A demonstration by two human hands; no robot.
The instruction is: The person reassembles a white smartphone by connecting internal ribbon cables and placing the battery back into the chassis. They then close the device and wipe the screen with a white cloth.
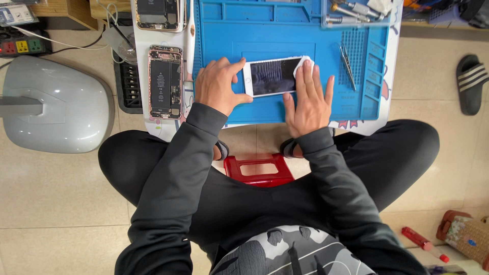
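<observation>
Left hand grips white phone edge on blue mat; right hand flat, fingers spread, pressing screen. Opened phone beside, unassembled.

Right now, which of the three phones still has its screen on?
The white phone on the blue mat, between both hands. The other two, left of the mat, lie open with batteries exposed.

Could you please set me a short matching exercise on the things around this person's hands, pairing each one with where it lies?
Things:
1. white phone
2. opened phone
3. tweezers
4. red stool

Places:
A. on the floor between the person's legs
B. on the blue mat, right of the right hand
C. left of the mat, beside the left hand
D. between both hands

Pairs: 1-D, 2-C, 3-B, 4-A
</observation>
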